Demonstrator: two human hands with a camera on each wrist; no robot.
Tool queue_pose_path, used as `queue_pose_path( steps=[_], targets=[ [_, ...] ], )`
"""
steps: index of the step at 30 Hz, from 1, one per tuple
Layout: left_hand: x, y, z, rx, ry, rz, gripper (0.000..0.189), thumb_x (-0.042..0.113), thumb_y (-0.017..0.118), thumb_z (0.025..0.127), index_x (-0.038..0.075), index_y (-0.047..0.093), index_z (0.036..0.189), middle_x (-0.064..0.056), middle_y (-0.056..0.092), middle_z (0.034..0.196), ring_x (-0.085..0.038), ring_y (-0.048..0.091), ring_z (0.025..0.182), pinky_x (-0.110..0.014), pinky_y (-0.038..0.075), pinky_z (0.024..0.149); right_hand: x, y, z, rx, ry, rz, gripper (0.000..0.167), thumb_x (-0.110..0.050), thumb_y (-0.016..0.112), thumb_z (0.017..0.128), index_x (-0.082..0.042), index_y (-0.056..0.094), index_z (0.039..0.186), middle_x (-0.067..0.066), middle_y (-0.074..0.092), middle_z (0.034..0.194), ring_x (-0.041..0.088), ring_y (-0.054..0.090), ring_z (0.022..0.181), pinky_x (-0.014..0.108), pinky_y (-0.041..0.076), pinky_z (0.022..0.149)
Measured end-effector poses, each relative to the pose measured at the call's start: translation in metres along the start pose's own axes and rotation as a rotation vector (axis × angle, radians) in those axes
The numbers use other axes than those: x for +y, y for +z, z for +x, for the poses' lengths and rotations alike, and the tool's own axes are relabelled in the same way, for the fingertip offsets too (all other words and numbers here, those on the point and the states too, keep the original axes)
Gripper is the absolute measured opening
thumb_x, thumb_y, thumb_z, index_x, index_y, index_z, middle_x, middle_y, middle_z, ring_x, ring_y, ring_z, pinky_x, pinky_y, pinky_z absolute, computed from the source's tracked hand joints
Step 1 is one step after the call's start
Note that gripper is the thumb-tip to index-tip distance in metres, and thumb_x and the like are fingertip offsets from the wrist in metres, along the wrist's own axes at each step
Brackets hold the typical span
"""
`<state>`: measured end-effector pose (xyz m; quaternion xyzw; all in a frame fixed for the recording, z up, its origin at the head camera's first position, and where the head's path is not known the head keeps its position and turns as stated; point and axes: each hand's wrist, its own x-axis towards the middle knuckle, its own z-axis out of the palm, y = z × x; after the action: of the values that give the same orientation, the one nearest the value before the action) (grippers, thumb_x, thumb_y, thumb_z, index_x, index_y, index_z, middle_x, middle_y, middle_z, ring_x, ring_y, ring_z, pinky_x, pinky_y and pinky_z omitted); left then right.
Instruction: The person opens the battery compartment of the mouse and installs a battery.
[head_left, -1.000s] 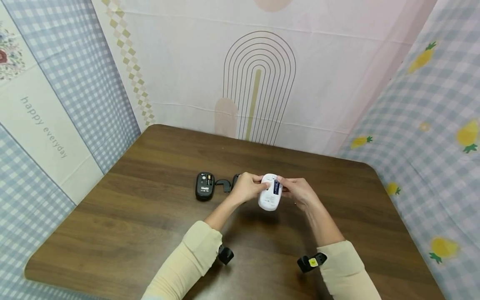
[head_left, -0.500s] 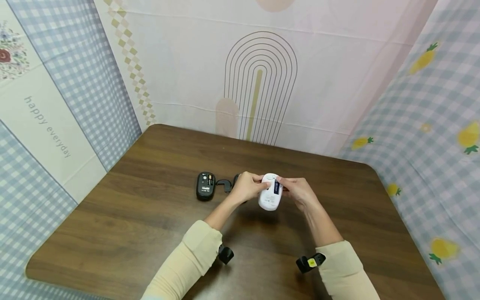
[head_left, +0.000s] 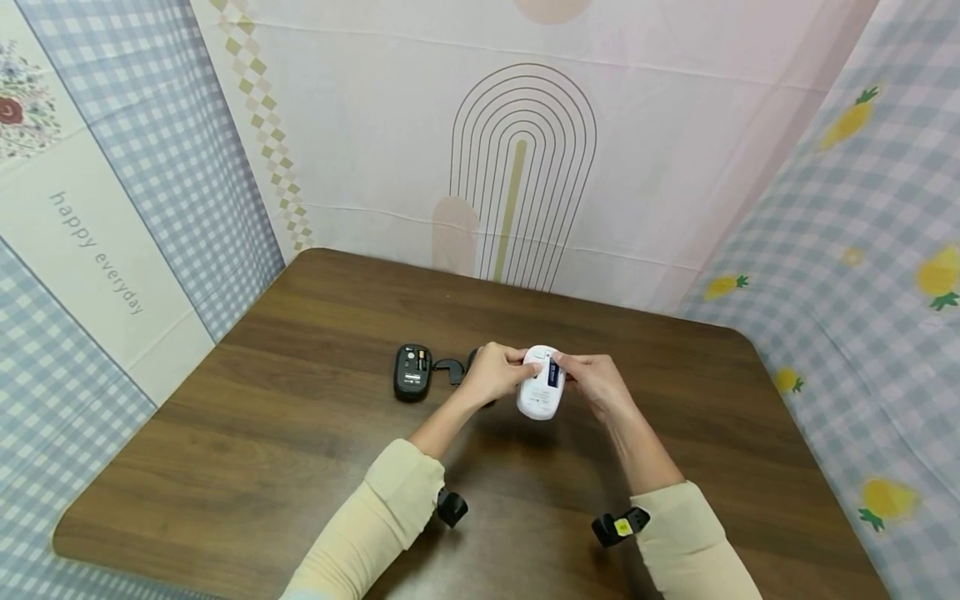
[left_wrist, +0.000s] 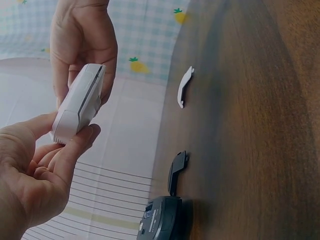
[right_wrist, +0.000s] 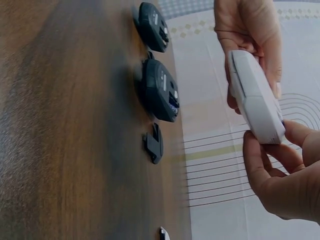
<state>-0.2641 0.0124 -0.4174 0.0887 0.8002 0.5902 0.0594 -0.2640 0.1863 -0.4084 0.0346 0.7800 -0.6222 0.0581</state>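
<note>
A white computer mouse (head_left: 537, 402) is held up over the table, its underside turned toward the head view. My left hand (head_left: 491, 375) grips one side, with the thumb across the underside. From the other side my right hand (head_left: 597, 385) pinches the mouse, its thumb at the top end of the battery slot. A dark blue battery (head_left: 554, 375) shows in that open slot. In the left wrist view, a white battery cover (left_wrist: 185, 86) lies on the table.
Black mouse (head_left: 412, 373) lies underside up with its battery slot open. Beside it is a black battery cover (head_left: 452, 369). A second open black mouse (right_wrist: 161, 91) is mostly hidden behind my left hand in the head view; another black cover (right_wrist: 155, 144) lies past it.
</note>
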Motion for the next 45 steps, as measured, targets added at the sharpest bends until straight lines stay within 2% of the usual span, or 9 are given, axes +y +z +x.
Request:
queue_pose_path(
  steps=[5,11,15,24,28,33,36,40,45],
  targets=[
    [0.002,0.000,0.001,0.006,0.008,0.007,0.033,0.017,0.071,0.083,0.001,0.066,0.111,-0.014,0.069,0.090,-0.014,0.066,0.062,-0.027,0.053,0.053,0.000,0.002,-0.003,0.089,-0.060,-0.149,0.033,-0.022,0.065,0.087,0.009,0.068,0.098,0.000,0.064,0.074,0.012,0.050,0.068,0.025,0.040,0.057],
    [0.004,-0.001,0.000,0.003,0.006,0.006,0.034,0.018,0.071,0.083,0.001,0.066,0.112,-0.014,0.069,0.090,-0.015,0.066,0.063,-0.027,0.053,0.054,0.001,0.005,-0.005,0.125,-0.105,-0.181,0.032,-0.021,0.064,0.088,0.008,0.067,0.102,0.015,0.068,0.092,0.009,0.058,0.072,0.032,0.050,0.069],
    [0.004,-0.001,-0.001,0.003,-0.002,0.004,0.034,0.018,0.070,0.083,0.001,0.066,0.112,-0.014,0.069,0.091,-0.015,0.066,0.064,-0.027,0.053,0.054,0.002,0.006,-0.005,0.131,-0.128,-0.231,0.034,-0.024,0.064,0.088,0.006,0.068,0.102,0.019,0.067,0.093,0.009,0.062,0.069,0.036,0.052,0.071],
    [0.002,-0.002,-0.002,0.003,0.008,0.001,0.034,0.019,0.070,0.084,0.001,0.065,0.113,-0.014,0.069,0.092,-0.014,0.065,0.062,-0.027,0.053,0.053,-0.001,0.006,-0.006,0.164,-0.152,-0.342,0.033,-0.029,0.065,0.086,0.000,0.071,0.101,0.014,0.069,0.087,0.013,0.063,0.069,0.024,0.047,0.061],
    [0.001,-0.001,-0.002,-0.004,0.006,-0.013,0.036,0.019,0.070,0.084,0.001,0.064,0.114,-0.015,0.068,0.093,-0.015,0.066,0.061,-0.031,0.054,0.055,-0.002,0.005,-0.005,0.177,-0.149,-0.340,0.030,-0.026,0.066,0.085,-0.001,0.072,0.100,0.014,0.069,0.088,0.015,0.063,0.070,0.022,0.047,0.058],
    [0.003,0.002,-0.002,-0.026,0.004,-0.069,0.036,0.016,0.069,0.084,-0.002,0.063,0.115,-0.018,0.068,0.094,-0.018,0.067,0.063,-0.040,0.054,0.062,-0.001,0.001,-0.006,0.191,-0.140,-0.342,0.030,-0.027,0.067,0.084,-0.002,0.072,0.100,0.013,0.069,0.087,0.025,0.063,0.073,0.022,0.047,0.054],
    [0.003,0.006,0.000,-0.027,0.004,-0.070,0.035,0.014,0.069,0.084,-0.002,0.063,0.114,-0.018,0.068,0.093,-0.018,0.066,0.062,-0.040,0.054,0.060,0.000,-0.004,-0.008,0.192,-0.125,-0.309,0.033,-0.029,0.066,0.085,-0.001,0.071,0.101,0.014,0.069,0.084,0.029,0.065,0.075,0.022,0.048,0.054],
    [0.002,0.012,0.004,-0.021,-0.007,-0.075,0.034,0.012,0.070,0.083,-0.003,0.064,0.113,-0.018,0.068,0.090,-0.018,0.066,0.060,-0.033,0.054,0.055,0.000,-0.014,-0.012,0.195,-0.100,-0.210,0.037,-0.029,0.066,0.086,0.004,0.069,0.103,0.017,0.069,0.081,0.031,0.067,0.080,0.022,0.052,0.059],
    [-0.004,0.020,0.013,-0.002,-0.028,-0.071,0.032,0.011,0.070,0.082,-0.004,0.065,0.110,-0.018,0.068,0.087,-0.019,0.066,0.057,-0.032,0.054,0.053,0.004,-0.026,-0.015,0.217,-0.087,-0.201,0.040,-0.031,0.064,0.088,0.006,0.068,0.103,0.019,0.068,0.087,0.027,0.067,0.081,0.023,0.053,0.065]
  ],
)
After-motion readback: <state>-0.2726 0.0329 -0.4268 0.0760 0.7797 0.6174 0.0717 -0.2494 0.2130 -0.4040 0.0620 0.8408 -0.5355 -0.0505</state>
